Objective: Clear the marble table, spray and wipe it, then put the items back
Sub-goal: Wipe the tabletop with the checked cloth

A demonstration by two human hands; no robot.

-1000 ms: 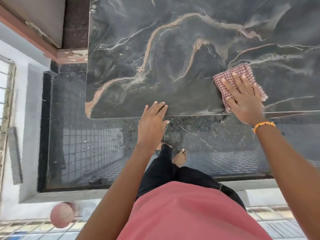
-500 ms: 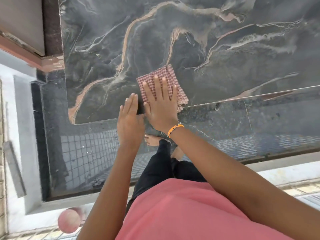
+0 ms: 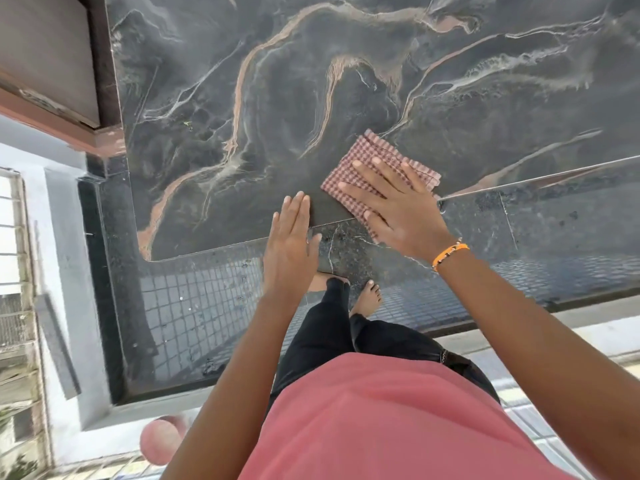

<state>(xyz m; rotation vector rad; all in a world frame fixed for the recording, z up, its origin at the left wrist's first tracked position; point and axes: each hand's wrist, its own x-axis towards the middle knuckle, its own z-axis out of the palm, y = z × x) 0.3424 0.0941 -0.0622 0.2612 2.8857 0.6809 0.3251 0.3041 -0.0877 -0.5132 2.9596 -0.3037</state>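
Note:
The dark marble table (image 3: 214, 109) with tan and white veins fills the upper part of the view, with nothing else on it. A folded red-and-white checked cloth (image 3: 367, 157) lies flat at the table's front edge. My right hand (image 3: 398, 206) presses down on it with the fingers spread; an orange band sits on that wrist. My left hand (image 3: 291, 244) is flat and held just off the front edge, a little left of the cloth, with only its fingertips over the marble and nothing in it.
A brown wooden panel (image 3: 45, 60) stands at the upper left beside the table. Dark tiled floor (image 3: 194, 306) lies below the table edge, with my bare feet (image 3: 369, 299) on it. A pink round object (image 3: 161, 441) sits near a white ledge at lower left.
My right hand slid the cloth along the front edge, from the right to beside my left hand, then a little back to the right. My left hand stayed by the edge.

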